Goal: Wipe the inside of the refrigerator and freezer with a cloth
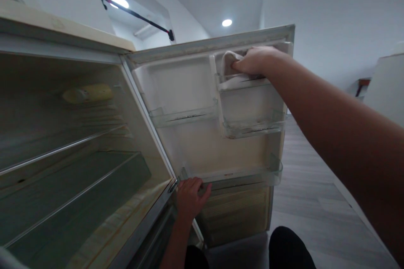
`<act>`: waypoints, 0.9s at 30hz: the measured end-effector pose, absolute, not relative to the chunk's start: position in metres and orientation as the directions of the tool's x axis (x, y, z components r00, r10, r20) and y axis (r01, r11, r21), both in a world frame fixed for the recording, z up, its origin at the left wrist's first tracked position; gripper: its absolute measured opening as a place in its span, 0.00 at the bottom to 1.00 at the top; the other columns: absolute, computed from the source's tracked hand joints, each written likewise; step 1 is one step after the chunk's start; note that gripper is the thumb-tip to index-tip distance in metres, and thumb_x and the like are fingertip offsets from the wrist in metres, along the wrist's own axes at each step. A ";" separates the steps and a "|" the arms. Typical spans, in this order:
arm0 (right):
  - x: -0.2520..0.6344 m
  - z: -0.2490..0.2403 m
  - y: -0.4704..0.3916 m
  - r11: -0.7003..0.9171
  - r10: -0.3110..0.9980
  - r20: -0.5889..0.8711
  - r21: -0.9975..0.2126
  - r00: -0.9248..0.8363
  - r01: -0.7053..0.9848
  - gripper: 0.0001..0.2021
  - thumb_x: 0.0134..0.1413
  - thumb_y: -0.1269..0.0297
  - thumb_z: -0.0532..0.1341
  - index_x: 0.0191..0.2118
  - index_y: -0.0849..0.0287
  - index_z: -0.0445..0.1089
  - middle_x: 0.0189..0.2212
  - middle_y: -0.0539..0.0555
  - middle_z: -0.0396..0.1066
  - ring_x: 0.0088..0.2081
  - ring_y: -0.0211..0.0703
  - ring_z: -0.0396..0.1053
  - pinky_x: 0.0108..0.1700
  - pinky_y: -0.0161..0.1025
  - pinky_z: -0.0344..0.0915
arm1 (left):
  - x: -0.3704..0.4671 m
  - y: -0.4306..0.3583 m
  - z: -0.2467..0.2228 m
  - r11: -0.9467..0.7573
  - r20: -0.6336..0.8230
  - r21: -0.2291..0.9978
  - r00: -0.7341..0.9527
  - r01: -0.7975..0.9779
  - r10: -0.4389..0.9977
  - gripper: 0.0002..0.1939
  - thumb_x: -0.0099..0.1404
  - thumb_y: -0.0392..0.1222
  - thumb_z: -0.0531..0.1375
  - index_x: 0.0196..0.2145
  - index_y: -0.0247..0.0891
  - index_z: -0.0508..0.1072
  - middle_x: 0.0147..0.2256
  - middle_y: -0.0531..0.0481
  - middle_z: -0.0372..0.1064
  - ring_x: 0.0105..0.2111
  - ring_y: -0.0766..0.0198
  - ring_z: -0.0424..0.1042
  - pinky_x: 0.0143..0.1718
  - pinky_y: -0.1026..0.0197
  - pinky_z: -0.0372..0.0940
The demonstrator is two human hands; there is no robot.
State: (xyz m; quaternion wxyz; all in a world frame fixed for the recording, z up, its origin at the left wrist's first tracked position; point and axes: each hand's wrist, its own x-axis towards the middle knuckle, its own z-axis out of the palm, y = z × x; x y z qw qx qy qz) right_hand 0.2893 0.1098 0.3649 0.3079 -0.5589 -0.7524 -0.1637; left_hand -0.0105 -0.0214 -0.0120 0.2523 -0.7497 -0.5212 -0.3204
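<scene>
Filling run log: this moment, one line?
right hand: holds pale cloth at top door bin; left hand: by lower door bin, contact unclear; fridge door: open

We see a white cloth (pixel 227 64) at the upper right corner of the fridge door (pixel 178 82), whose whitish lining yellows toward its lower edge. Its clear shelves (pixel 186 118) look faintly green, with dark markings along their front edges. We note a yellow cylinder (pixel 93 93) inside, grey streaked floorboards (pixel 303 176) past the door's right edge, and black trousers (pixel 290 250).
</scene>
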 end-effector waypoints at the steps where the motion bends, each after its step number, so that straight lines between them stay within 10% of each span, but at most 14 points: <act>1: 0.288 0.365 0.108 0.288 0.765 0.628 -0.132 -0.145 0.948 0.28 0.57 0.41 0.57 0.49 0.59 0.76 0.44 0.65 0.76 0.55 0.68 0.68 0.55 0.61 0.66 | -0.010 -0.021 -0.012 -0.332 0.739 -0.043 0.253 0.942 0.624 0.16 0.69 0.50 0.58 0.26 0.42 0.66 0.24 0.54 0.69 0.30 0.59 0.71 0.39 0.53 0.59; 27: 0.277 0.361 0.077 0.140 0.746 0.666 -0.179 0.015 0.974 0.33 0.57 0.41 0.57 0.55 0.64 0.74 0.53 0.70 0.72 0.54 0.69 0.69 0.54 0.59 0.66 | -0.008 -0.019 -0.013 -0.325 0.757 -0.043 0.243 0.945 0.606 0.16 0.69 0.51 0.58 0.25 0.43 0.66 0.24 0.54 0.68 0.29 0.59 0.70 0.38 0.54 0.59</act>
